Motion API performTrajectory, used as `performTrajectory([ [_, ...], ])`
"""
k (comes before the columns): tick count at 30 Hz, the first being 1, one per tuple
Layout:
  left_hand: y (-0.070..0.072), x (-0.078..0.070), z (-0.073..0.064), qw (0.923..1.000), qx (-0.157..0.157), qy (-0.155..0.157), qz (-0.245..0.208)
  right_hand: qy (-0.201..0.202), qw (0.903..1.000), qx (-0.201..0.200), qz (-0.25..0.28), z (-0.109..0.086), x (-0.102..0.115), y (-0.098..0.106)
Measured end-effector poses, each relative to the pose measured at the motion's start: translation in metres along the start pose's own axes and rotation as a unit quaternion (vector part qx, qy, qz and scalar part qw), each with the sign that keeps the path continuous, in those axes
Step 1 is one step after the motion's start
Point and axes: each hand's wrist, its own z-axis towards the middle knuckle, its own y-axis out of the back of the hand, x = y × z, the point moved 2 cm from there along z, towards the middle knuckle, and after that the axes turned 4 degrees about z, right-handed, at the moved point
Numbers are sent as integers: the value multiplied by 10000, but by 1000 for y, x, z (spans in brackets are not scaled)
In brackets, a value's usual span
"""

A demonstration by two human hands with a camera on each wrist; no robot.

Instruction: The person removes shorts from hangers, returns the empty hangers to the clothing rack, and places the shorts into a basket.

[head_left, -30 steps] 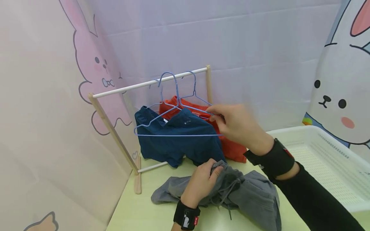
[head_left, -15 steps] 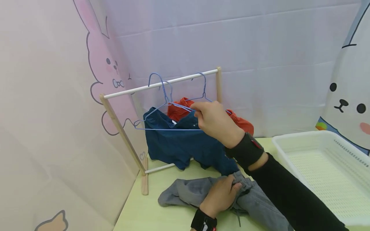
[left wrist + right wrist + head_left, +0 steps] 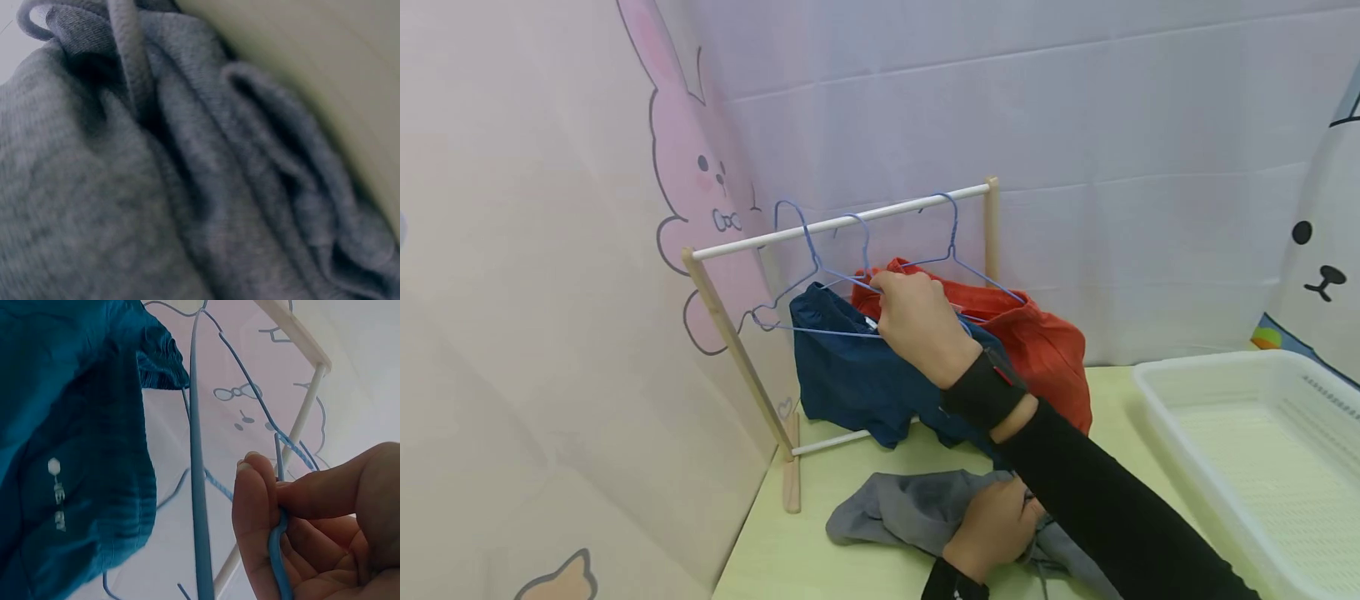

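Note:
My right hand (image 3: 921, 321) pinches a blue wire clothes hanger (image 3: 199, 487) by its shoulder between thumb and fingers. The hanger bears no garment, and its hook stands at the rack's white top rod (image 3: 730, 247); whether it rests on the rod I cannot tell. Low on the table, my left hand (image 3: 996, 525) grips the waist of crumpled grey drawstring trousers (image 3: 917, 500), partly hidden by my right sleeve. Grey folds and the drawstring (image 3: 131, 56) fill the left wrist view. Dark blue shorts (image 3: 842, 375) and a red-orange garment (image 3: 1045, 350) hang on hangers behind.
The rack's wooden left post (image 3: 737, 354) leans beside the printed curtain wall (image 3: 587, 333). To the right, a white plastic basket (image 3: 1247, 500) stands on the pale yellow table (image 3: 820, 567).
My right hand has carried the hanger leftward along the rack. The left hand has sunk lower with the trousers' waist. The head view has shifted, so the scene sits further right.

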Motion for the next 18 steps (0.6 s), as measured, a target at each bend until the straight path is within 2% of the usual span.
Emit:
performTrajectory([
  [7, -4, -2, -3, 9979, -321, -274, 492, -165, 9997, 166, 80, -2, 3, -18],
  [10, -2, -3, -4, 9979, -244, -327, 497, -242, 9993, 161, 217, -5, 3, -23],
  [14, 0, -1, -4, 9997, 66, -119, 190, -331, 9989, 201, 267, -11, 3, -31],
  [17, 1, -2, -3, 9994, 264, 212, 109, -406, 9989, 205, 67, -14, 2, -33],
  [18, 1, -3, -3, 9986, 337, 412, 43, -429, 9989, 207, -2, -15, 2, -34],
])
